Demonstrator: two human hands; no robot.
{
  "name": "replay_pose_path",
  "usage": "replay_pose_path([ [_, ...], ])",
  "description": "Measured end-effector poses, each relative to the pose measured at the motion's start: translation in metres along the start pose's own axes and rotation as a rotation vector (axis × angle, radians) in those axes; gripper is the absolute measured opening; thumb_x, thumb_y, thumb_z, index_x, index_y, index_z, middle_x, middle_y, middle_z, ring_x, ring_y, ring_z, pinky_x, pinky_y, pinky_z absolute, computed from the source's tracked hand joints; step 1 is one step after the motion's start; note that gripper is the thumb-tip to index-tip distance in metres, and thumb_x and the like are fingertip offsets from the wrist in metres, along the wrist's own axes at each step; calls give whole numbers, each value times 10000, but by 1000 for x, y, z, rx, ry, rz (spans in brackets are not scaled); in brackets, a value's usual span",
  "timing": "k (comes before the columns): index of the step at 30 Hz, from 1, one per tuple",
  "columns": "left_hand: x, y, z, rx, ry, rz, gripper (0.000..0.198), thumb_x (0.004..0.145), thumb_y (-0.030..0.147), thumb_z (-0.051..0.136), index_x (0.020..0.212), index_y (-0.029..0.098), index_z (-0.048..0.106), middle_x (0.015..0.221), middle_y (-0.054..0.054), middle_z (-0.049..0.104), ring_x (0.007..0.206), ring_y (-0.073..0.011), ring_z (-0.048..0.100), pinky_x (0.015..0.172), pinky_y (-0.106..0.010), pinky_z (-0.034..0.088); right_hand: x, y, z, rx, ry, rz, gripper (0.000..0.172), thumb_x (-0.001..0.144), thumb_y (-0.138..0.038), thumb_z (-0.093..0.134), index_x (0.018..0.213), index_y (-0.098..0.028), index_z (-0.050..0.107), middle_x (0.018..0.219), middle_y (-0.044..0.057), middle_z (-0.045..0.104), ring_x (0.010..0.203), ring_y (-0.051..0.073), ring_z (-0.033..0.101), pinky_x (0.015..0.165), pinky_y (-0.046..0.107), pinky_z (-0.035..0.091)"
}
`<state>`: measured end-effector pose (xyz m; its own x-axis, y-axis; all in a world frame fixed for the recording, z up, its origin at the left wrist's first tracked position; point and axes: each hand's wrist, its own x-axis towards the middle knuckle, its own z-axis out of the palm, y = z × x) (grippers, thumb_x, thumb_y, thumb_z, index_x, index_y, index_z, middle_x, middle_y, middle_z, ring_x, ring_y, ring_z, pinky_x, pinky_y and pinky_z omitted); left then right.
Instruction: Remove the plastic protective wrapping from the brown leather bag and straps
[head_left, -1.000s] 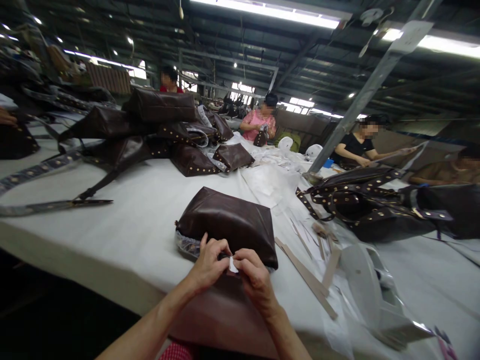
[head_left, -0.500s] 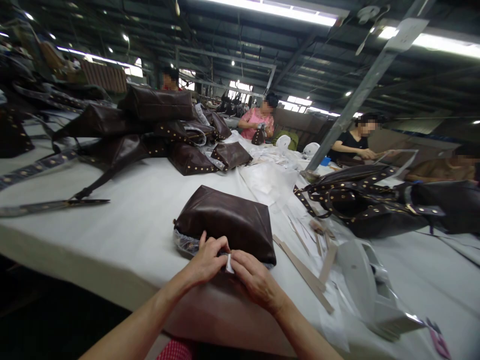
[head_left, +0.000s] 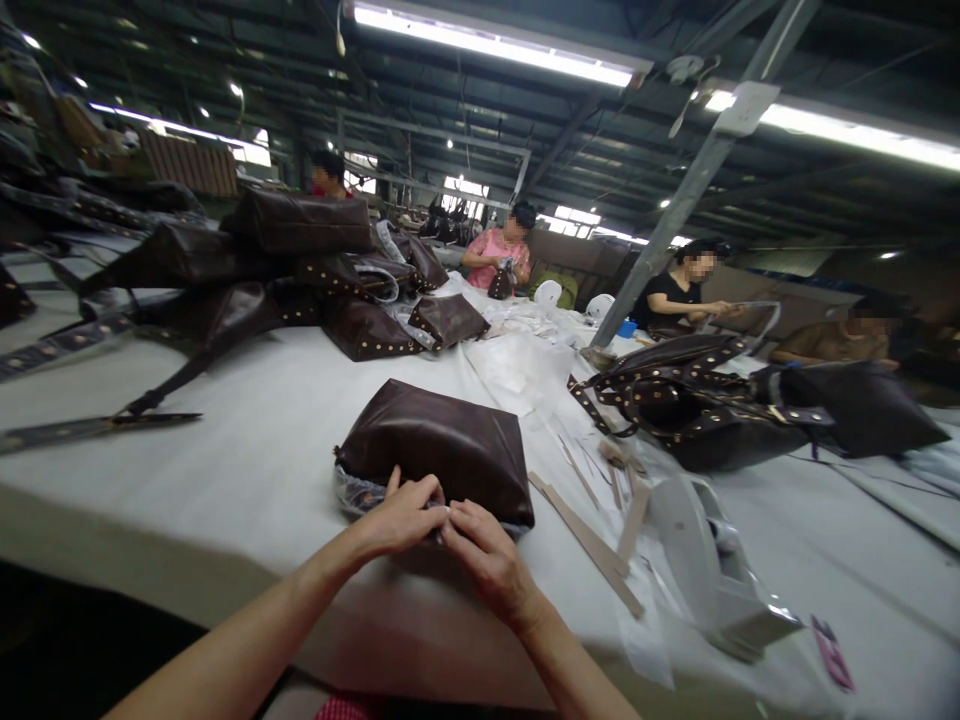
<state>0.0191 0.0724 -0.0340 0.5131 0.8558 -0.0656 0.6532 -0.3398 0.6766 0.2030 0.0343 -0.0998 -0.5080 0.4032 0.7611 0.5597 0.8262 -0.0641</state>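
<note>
A dark brown leather bag (head_left: pixel 442 440) lies on its side near the table's front edge. Clear plastic wrap (head_left: pixel 358 492) shows along its near side. My left hand (head_left: pixel 403 515) is closed at that near edge, one finger stretched onto the leather. Just right of it, my right hand (head_left: pixel 491 565) is closed too, its fingertips meeting the left ones. Between the fingertips a sliver of a small white strip (head_left: pixel 447 512) shows; the rest is hidden by my fingers.
Brown bags (head_left: pixel 300 225) are piled at the back left, and studded ones (head_left: pixel 675 400) lie right. A grey tape dispenser (head_left: pixel 697 560), pink snips (head_left: pixel 831 652) and brown strips (head_left: pixel 585 540) are on the right of the white table (head_left: pixel 247 440). Co-workers (head_left: pixel 499 250) sit beyond.
The view has shifted slightly, so most things sit further left. The white strip, plainly seen between my hands before, is now mostly covered as my fingertips come together.
</note>
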Motion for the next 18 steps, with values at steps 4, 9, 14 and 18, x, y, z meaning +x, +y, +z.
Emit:
replay_pose_path([
  [4, 5, 12, -12, 251, -160, 53, 260, 821, 349, 395, 722, 225, 601, 839, -23, 692, 969, -272, 593, 1036, -638, 158, 4, -8, -2, -94, 25, 27, 236, 893, -119, 533, 1068, -230, 646, 1073, 82, 706, 1082, 198, 620, 958, 444, 499],
  [9, 22, 15, -25, 248, -284, -7, 239, 710, 362, 467, 705, 216, 657, 774, -26, 701, 860, -282, 629, 825, -403, 421, 3, -10, 3, -269, 27, 76, 143, 881, -160, 569, 853, -269, 657, 1019, -15, 726, 1046, 134, 628, 1080, 421, 358],
  [14, 34, 2, -17, 110, -284, 74, 241, 613, 390, 510, 661, 198, 648, 713, -9, 671, 754, -245, 613, 645, -273, 442, 2, -16, 5, -413, 13, 82, 121, 903, -224, 555, 828, -280, 632, 1096, -81, 700, 1101, 102, 581, 1150, 388, 220],
  [18, 31, -9, -3, 90, -148, 82, 260, 582, 382, 502, 670, 198, 664, 722, -20, 686, 748, -252, 623, 640, -281, 473, 5, -27, -18, -397, -90, 89, 114, 922, -274, 512, 941, -299, 622, 1141, -88, 679, 1115, 111, 568, 1121, 363, 277],
])
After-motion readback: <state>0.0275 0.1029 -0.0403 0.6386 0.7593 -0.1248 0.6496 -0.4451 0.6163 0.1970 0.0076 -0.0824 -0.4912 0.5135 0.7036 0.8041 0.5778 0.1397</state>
